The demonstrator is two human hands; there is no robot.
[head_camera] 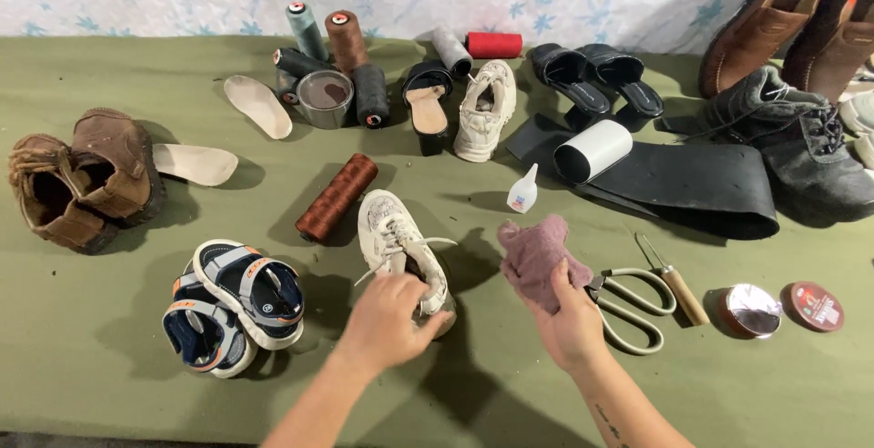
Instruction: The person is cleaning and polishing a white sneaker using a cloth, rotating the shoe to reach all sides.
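Two bare hands work over a green worktop (91, 357) crowded with footwear. Largest at the right lies a black rubber sheet (701, 179), partly rolled, with a grey boot (801, 143) beside it. At the left edge sit brown boots (82, 179), and nearer the person a pair of blue and white sandals (232, 307). In the middle lies the white sneaker (401, 248), toe pointing away, laces loose; a second white sneaker (485, 106) stands farther back beside black sandals (596, 79). The left hand (387, 320) has its grip closed around the heel of the near sneaker. The right hand (569, 320) holds its grip clamped on a pinkish cloth (533, 261), raised just right of that sneaker. Scissors (633, 307) lie just right of this hand, then an awl (674, 284) and an open polish tin (748, 310). A brown thread spool (337, 198) lies left of the sneaker, a small glue bottle (523, 191) behind the cloth.
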